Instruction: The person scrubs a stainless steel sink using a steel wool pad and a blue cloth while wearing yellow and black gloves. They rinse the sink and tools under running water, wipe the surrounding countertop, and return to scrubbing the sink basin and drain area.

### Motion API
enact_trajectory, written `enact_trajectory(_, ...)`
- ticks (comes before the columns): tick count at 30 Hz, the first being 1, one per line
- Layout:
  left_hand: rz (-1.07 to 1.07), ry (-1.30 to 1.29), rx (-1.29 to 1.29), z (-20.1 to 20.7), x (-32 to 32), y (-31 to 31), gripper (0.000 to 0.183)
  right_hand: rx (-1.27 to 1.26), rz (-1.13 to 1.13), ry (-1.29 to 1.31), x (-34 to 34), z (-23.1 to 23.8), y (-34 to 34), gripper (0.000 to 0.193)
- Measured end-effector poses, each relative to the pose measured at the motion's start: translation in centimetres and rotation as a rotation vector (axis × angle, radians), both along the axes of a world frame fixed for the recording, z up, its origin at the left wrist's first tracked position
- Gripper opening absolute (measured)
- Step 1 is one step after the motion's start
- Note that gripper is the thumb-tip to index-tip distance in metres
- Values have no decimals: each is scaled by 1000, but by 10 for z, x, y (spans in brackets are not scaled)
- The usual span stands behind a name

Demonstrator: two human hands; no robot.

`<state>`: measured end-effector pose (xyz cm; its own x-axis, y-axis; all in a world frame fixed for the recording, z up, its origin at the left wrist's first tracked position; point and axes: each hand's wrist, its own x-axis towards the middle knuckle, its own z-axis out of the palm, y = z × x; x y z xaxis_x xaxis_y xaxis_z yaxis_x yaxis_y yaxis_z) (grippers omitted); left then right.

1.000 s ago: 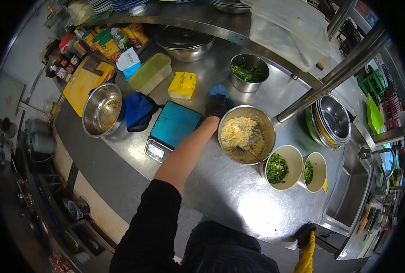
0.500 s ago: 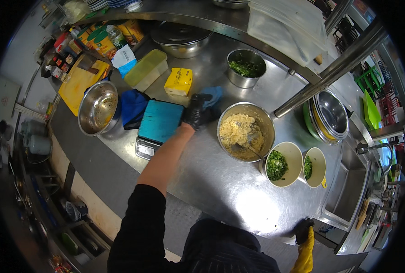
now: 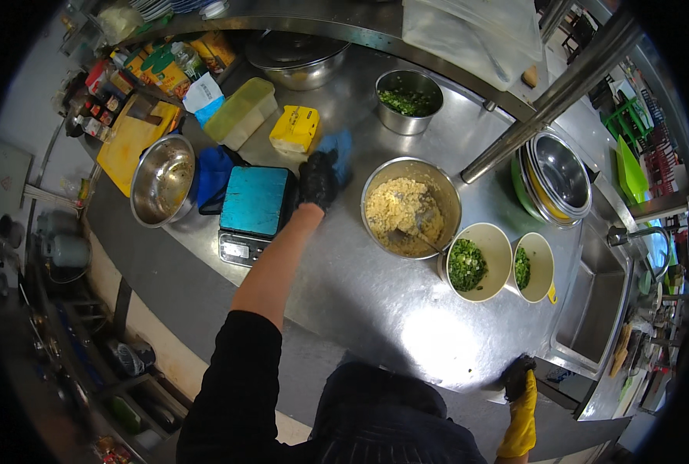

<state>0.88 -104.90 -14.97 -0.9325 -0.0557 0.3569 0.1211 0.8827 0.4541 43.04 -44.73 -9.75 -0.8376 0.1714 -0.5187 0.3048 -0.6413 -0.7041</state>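
Observation:
My left hand (image 3: 319,181), in a black glove, reaches far over the steel counter and grips a blue cloth (image 3: 335,148) pressed to the surface. The cloth is blurred at its edges. Just left of this hand is a kitchen scale (image 3: 256,203) with a teal top; beyond it lies a yellow packet (image 3: 295,129). A steel pot (image 3: 371,233) of chopped yellowish food, with a utensil in it, stands to its right. My right hand (image 3: 519,377), dark-gloved below a yellow sleeve-like cover, is at the counter's near right edge; its fingers do not show clearly.
Two cream tubs (image 3: 497,288) (image 3: 544,282) hold chopped greens, as does a steel pot (image 3: 411,124) farther back. Nested bowls (image 3: 565,174) stand near the sink (image 3: 588,317). A slanted metal post (image 3: 549,100) crosses the right. A steel bowl (image 3: 152,182) sits left of the scale.
My left hand has slid the blue cloth leftward, closer to the yellow packet. The whole view has shifted slightly. My right hand stays at the counter edge.

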Motion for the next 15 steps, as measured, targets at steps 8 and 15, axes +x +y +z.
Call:
enact_trajectory(8, -221, 53, 118, 33, 150, 43, 42, 85, 15, -26, 1, 10, -14, 47)
enact_trajectory(15, -59, 20, 208, 29, 247, 127, 37, 31, -75, -60, 0, 25, -12, 41)
